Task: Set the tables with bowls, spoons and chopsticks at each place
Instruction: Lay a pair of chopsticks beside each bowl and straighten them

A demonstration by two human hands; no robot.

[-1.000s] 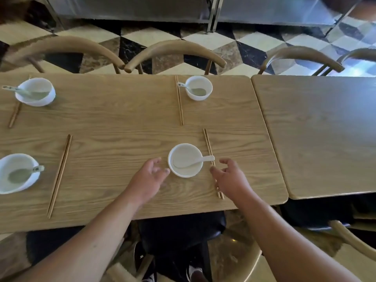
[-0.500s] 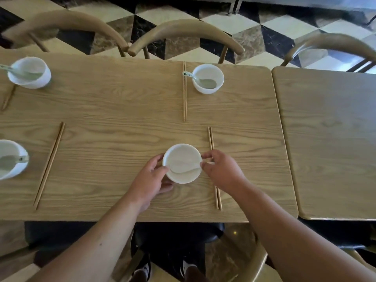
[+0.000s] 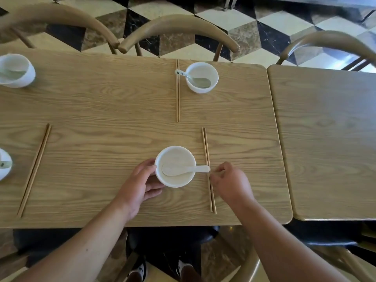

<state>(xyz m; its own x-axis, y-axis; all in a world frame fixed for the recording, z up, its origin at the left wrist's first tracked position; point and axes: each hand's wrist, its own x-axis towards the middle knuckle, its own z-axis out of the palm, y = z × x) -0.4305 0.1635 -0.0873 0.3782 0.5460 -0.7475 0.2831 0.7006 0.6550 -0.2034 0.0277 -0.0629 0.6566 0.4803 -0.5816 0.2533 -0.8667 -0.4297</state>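
Observation:
A white bowl (image 3: 177,181) stands near the front edge of the wooden table (image 3: 105,110), with a white spoon (image 3: 183,170) lying in it, handle to the right. My left hand (image 3: 140,186) grips the bowl's left side, thumb on the rim. Just right of the bowl lies a pair of chopsticks (image 3: 206,147). My right hand (image 3: 230,184) rests over them, its fingertips pinched at the sticks beside the spoon's handle tip.
Across the table is another bowl (image 3: 211,74) with spoon (image 3: 198,80) and chopsticks (image 3: 178,98). Two more bowls (image 3: 20,80) (image 3: 3,174) and chopsticks (image 3: 34,171) are at the left. A second table (image 3: 325,139) adjoins on the right. Chairs (image 3: 179,25) line the far side.
My left hand closed onto the bowl's side. My right hand went to the spoon handle, then let go and shifted right onto the chopsticks. The view tilted down and closer.

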